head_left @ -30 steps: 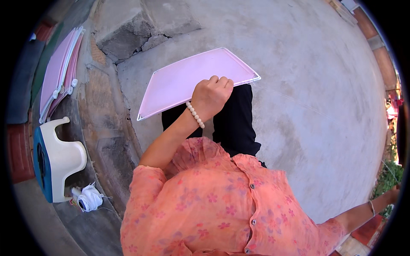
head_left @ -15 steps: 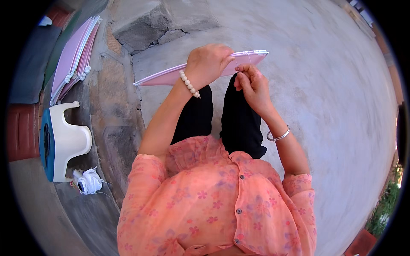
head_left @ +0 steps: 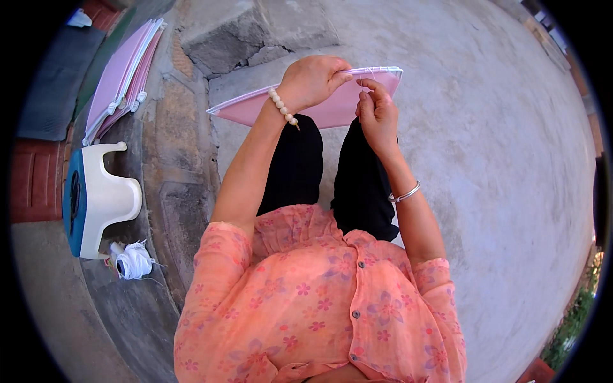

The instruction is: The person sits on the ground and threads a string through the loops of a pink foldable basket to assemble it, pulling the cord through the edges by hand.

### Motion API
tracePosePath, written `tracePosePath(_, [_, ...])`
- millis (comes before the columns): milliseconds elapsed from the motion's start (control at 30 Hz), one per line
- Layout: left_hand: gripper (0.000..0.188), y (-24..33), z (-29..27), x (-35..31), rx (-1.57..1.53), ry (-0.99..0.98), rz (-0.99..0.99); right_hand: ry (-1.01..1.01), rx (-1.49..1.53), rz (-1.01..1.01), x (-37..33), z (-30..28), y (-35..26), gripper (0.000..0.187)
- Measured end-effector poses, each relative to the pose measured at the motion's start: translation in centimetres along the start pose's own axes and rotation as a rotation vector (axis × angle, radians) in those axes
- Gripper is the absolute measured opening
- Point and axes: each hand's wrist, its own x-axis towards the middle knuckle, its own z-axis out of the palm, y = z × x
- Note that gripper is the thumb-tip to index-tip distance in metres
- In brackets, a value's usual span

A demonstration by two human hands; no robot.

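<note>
A flat pink panel with white edging (head_left: 333,110) stands tilted over my knees. My left hand (head_left: 314,82) is closed on its upper white edge, thumb toward me. A thin white thread (head_left: 361,82) loops over that edge near the panel's right end. My right hand (head_left: 380,117) is just below the loop, thumb and forefinger pinched on the thread. Whether a needle is also in those fingers is too small to tell.
Several similar pink panels (head_left: 121,76) lean in a stack at the far left. Nearer stand a white stool with a blue top (head_left: 112,191), tipped on its side, and a ball of white string (head_left: 134,260). A broken stone step (head_left: 223,38) rises beyond the panel.
The panel has tilted, so more of its pink face shows. My right hand has risen slightly with the thread, its forefinger now pointing up. My left hand keeps its grip.
</note>
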Motion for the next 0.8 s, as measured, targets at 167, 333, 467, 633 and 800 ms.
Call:
tracePosePath(167, [0.024,-0.22,-0.35,0.15,-0.022,-0.019,-0.012,0.007,-0.026,-0.001,0.19,0.05,-0.61,0.018])
tracePosePath(333, [0.024,-0.49,-0.41,0.15,-0.029,-0.022,-0.004,0.010,-0.039,-0.016,0.23,0.14,-0.58,0.018])
tracePosePath(467, [0.025,-0.45,-0.56,0.09,-0.024,-0.023,-0.006,0.009,-0.052,-0.014,0.22,0.21,-0.76,0.019])
tracePosePath(633, [0.025,-0.43,-0.84,-0.02,-0.037,-0.026,-0.009,-0.003,-0.043,-0.008,0.29,0.24,-0.76,0.019])
tracePosePath(800, [0.024,-0.30,-0.82,-0.13,-0.024,-0.022,0.001,0.005,-0.023,-0.010,0.24,0.21,-0.77,0.019])
